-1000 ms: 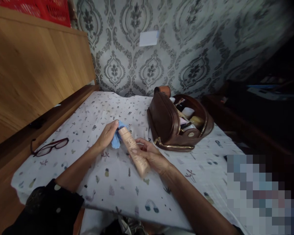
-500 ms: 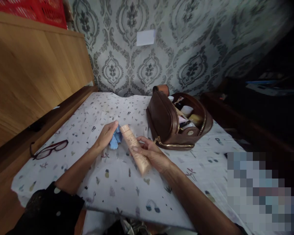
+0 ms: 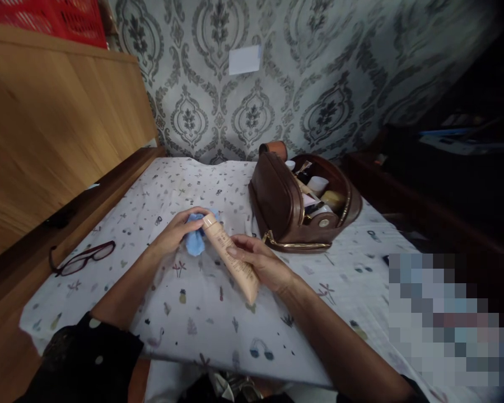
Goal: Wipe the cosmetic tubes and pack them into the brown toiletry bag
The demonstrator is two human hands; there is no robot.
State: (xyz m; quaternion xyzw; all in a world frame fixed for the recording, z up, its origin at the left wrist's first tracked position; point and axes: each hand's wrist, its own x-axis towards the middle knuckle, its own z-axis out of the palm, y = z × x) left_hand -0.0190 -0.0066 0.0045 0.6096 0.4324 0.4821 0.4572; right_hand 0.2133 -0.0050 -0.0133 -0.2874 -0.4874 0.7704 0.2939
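tube [image 3: 231, 259] gripped by right hand [image 3: 264, 266] | left hand [image 3: 177, 232] pinching blue cloth [image 3: 194, 239] at cap

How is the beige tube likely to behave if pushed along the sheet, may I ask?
The beige tube widens toward a flat tail, so it would probably slide or swerve rather than roll straight. The right hand holds it with its fingers alone, so it is likely light.

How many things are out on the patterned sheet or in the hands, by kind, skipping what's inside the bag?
Tubes: 1, beige tube in the right hand
Cloths: 1, blue cloth in the left hand
Bags: 1, brown bag, open
Eyewear: 1, glasses
Cylinders: 1, brown cylinder behind the bag
Total: 5
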